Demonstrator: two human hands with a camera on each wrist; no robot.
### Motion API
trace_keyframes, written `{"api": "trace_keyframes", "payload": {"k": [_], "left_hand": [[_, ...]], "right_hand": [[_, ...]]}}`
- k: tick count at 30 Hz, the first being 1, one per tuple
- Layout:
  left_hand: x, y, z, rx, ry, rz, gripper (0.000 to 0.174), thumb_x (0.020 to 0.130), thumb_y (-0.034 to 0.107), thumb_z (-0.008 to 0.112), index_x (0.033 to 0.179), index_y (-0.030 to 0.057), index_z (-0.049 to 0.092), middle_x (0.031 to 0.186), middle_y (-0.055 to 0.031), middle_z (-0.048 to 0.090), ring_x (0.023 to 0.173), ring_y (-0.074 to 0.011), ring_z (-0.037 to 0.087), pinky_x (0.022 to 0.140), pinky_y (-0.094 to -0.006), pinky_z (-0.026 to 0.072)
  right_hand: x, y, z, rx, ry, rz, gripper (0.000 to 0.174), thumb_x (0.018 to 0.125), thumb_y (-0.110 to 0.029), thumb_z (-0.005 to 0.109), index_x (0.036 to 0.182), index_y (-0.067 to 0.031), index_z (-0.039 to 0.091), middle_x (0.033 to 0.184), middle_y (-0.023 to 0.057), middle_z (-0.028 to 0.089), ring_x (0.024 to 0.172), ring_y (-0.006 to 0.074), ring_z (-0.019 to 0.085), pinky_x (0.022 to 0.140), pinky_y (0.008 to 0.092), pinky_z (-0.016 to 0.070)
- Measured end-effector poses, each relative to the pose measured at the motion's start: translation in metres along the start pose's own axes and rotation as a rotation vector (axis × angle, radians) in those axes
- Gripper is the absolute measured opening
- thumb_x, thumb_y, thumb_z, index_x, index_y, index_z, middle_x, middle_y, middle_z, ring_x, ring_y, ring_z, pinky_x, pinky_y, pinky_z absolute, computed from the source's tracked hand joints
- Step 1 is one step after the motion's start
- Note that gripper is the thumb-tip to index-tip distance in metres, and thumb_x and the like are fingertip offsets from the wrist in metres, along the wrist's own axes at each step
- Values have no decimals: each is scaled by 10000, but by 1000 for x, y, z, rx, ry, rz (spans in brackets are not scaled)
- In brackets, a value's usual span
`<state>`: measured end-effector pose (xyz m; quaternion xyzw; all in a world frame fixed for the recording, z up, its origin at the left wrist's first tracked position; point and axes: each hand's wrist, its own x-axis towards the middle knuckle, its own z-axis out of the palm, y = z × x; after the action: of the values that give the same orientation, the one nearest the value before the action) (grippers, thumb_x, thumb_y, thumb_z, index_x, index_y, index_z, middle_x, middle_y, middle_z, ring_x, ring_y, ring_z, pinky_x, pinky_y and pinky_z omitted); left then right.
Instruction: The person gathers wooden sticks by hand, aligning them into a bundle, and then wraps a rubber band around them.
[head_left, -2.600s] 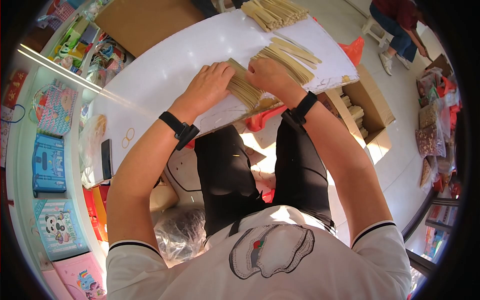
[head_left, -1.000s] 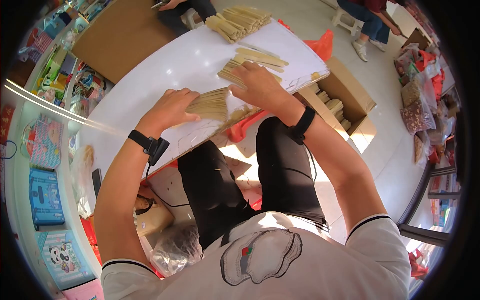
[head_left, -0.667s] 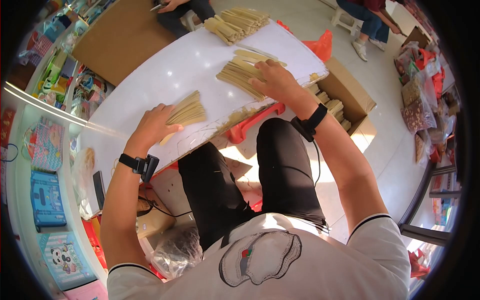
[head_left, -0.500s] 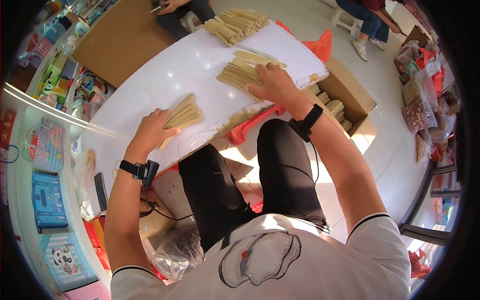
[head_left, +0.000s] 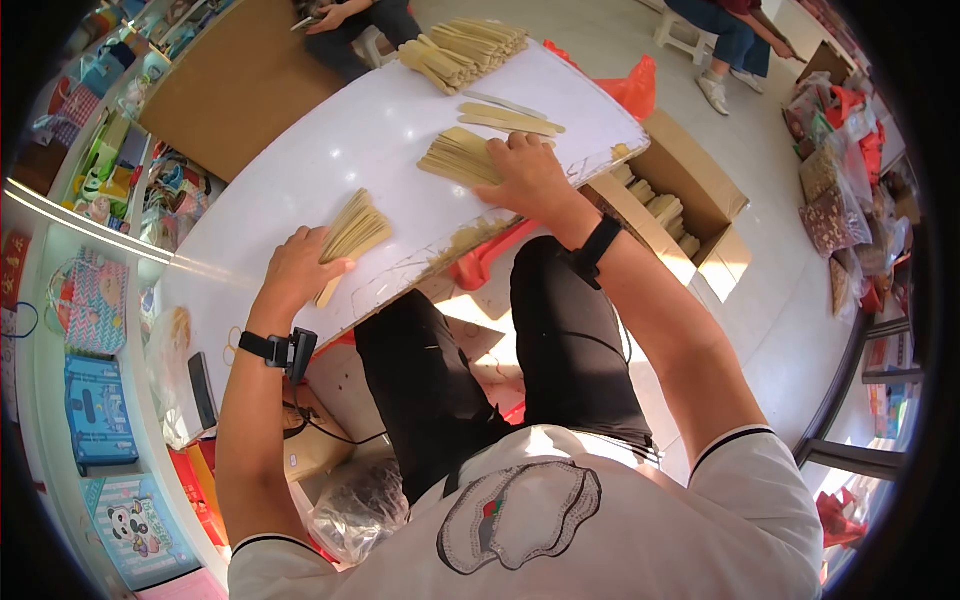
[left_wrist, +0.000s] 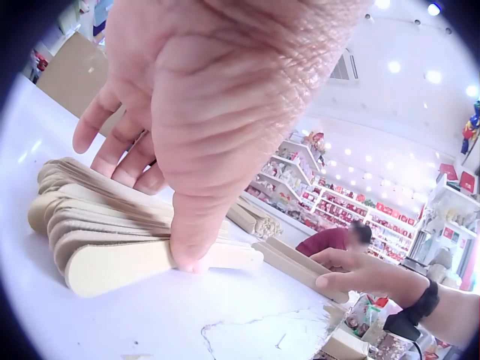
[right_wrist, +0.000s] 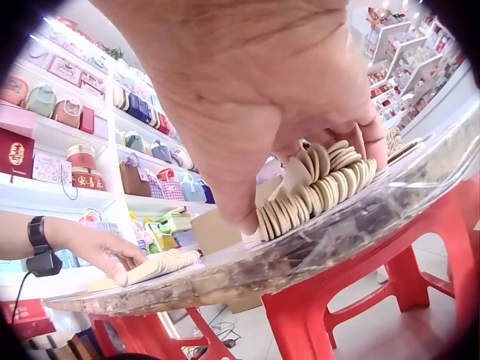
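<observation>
My left hand [head_left: 293, 270] holds the near end of a fanned bunch of flat wooden craft sticks [head_left: 360, 225] lying on the white table. In the left wrist view, its thumb presses the front stick of the bunch [left_wrist: 120, 264] and the fingers lie behind. Further right, my right hand [head_left: 530, 178] spans a second row of craft sticks [head_left: 452, 158]. The right wrist view shows these sticks [right_wrist: 319, 196] standing on edge in stacked rows near the table's edge, thumb at one end and fingers at the other.
A few loose sticks [head_left: 510, 120] lie behind the right row, with tied bundles [head_left: 465, 52] beyond. An open carton [head_left: 700, 180] of bundles stands right of the table. A phone [head_left: 202, 390] lies at the left edge. Red stools [right_wrist: 300, 315] stand underneath; two people sit nearby.
The hands were side by side on the sticks. The left hand has moved left with its bunch, which fanned out and now lies apart from the right row. The right hand has stayed by its row.
</observation>
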<state>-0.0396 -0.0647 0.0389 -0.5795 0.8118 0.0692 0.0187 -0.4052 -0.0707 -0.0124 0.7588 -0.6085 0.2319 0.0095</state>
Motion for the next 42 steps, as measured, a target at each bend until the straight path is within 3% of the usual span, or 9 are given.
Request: {"api": "trace_keyframes", "payload": {"k": [3,8,21,26,33,36,37,39,42], "left_hand": [[-1,-7,2,23,-1,-66,645,826,505,717,1213,-4,634,1141,-195,635,1089,-361,619,937,-443,503],[-11,-25,7,65,4,-190,661,845,560,683,1123,-38,642,1096,-235,644,1031,-386,655,894,-455,531],[-24,-18,21,107,136,-399,698,899,600,591,1184,-38,594,1149,-267,637,1053,-429,653,910,-500,533],[-27,-13,21,110,130,-401,724,947,612,537,1281,-30,552,1223,-283,605,1094,-442,638,935,-509,520],[-31,-9,33,81,245,-354,739,947,588,565,1372,-15,511,1213,-285,615,1104,-453,614,921,-514,531],[-32,-13,35,83,240,-352,743,945,578,572,1392,-11,502,1213,-291,616,1106,-454,608,930,-511,525],[-32,-13,34,86,235,-348,739,945,572,574,1395,-9,502,1208,-288,618,1103,-453,608,932,-509,523],[-32,-15,34,85,231,-335,722,946,554,579,1399,-4,504,1200,-278,622,1094,-449,608,932,-504,520],[-32,-19,36,83,234,-315,685,952,521,585,1403,11,510,1194,-260,626,1081,-440,610,926,-498,519]], "right_hand": [[1,-16,5,-6,-7,8,574,752,-429,774,1149,-33,650,1080,184,630,1068,359,579,928,470,475],[1,-49,9,0,-72,-20,561,766,-431,771,1150,-41,649,1086,165,635,1058,329,584,905,443,481],[14,-134,35,9,-145,-46,562,790,-424,756,1163,-21,633,1100,167,626,1069,319,580,902,435,487],[17,-139,26,-11,-236,-36,648,830,-528,734,1225,-28,619,1174,148,620,1138,295,560,947,411,459],[15,-103,14,204,-64,-9,561,865,-440,723,1184,12,629,1119,222,630,1072,379,610,928,463,505],[20,-42,7,238,106,43,465,890,-341,714,1185,9,630,1109,227,633,1059,405,619,925,466,511],[22,-18,7,214,229,36,369,846,-265,728,1075,9,635,1025,237,639,999,406,625,851,492,538],[26,21,-3,100,176,176,356,877,-245,712,1155,-26,662,1097,214,637,1041,402,618,904,482,525],[25,65,-4,-67,139,237,298,860,-246,698,1076,-41,694,1086,194,646,1038,383,617,900,481,524]]}}
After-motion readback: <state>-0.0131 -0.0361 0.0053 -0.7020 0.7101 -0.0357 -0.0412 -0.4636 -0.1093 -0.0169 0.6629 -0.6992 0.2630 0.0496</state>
